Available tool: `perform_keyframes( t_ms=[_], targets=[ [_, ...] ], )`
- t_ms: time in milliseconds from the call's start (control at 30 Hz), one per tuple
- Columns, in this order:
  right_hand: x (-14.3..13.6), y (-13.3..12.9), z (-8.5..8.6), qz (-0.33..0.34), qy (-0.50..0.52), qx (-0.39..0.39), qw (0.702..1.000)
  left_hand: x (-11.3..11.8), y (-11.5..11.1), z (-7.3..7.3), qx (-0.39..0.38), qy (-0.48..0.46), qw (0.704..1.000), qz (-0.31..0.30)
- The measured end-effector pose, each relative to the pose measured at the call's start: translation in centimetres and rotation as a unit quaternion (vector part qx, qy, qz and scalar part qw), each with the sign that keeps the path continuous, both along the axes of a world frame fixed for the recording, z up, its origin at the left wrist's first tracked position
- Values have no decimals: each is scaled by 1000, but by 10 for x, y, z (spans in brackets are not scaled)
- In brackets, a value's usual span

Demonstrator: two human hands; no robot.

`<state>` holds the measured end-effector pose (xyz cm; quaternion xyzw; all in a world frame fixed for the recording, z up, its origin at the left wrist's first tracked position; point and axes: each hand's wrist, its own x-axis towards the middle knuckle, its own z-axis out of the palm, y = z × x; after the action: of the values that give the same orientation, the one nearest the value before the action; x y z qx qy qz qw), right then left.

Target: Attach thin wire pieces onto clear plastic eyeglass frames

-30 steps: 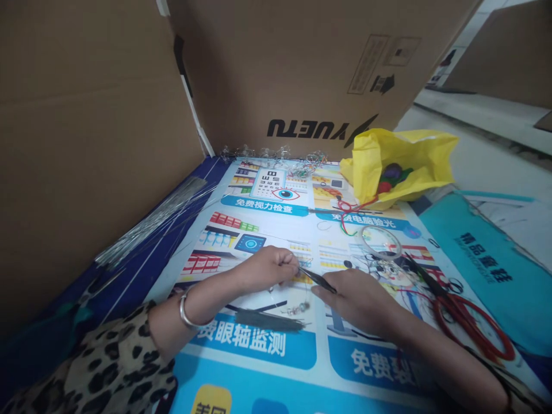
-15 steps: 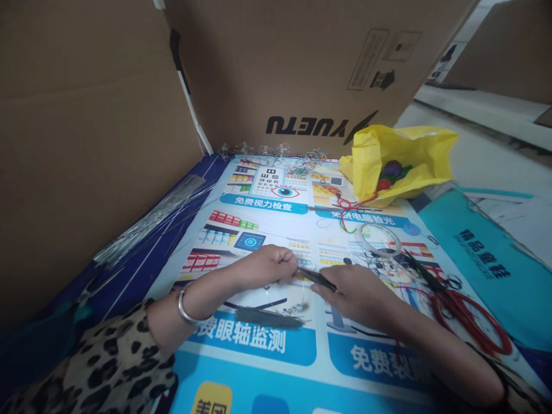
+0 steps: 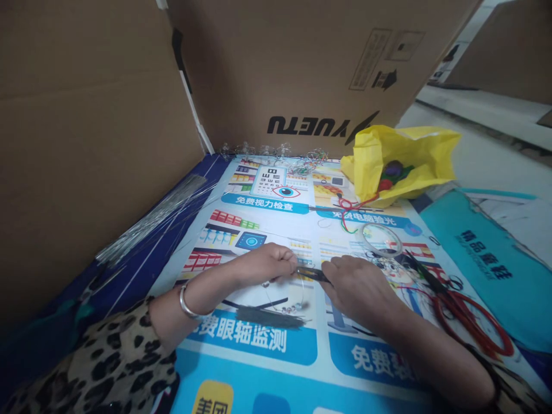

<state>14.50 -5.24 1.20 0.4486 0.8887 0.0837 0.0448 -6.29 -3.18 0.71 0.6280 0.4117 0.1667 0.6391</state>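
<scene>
Pinched between the fingers of my left hand [image 3: 273, 263] is a thin beaded wire loop [image 3: 294, 309], which hangs below with small clear beads at its bottom. My right hand [image 3: 360, 284] is closed around a pair of pliers [image 3: 314, 275]. The dark jaws point left and meet the wire at my left fingertips; the handles are hidden in my palm. Under the loop lies a flat bundle of short dark wires [image 3: 269, 317] on the printed sheet [image 3: 293, 376].
Long silvery wires [image 3: 150, 215] lie at the left. Red-handled scissors [image 3: 470, 322], a clear tape roll [image 3: 382, 240] and a yellow bag [image 3: 407, 164] are on the right. Tangled wire pieces [image 3: 302, 164] line the back, before a cardboard wall [image 3: 302, 69].
My right hand has turned on the pliers, its knuckles now higher and the pliers lying flatter. My left hand stays nearly in place, still pinching the wire.
</scene>
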Motion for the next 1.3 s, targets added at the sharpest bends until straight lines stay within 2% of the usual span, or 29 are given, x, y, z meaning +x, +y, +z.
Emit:
perform_keyframes(
  t_ms=[267,700,1300],
  targets=[
    [-1,0,-4,6,-5,30,1000,0,0,0,2,1,1000,1],
    [2,2,-4,26,9,32,999,-1,1,1,10,7,1000,-7],
    [-2,-2,-6,-1,-35,28,999,0,1,0,23,41,999,-12]
  ],
)
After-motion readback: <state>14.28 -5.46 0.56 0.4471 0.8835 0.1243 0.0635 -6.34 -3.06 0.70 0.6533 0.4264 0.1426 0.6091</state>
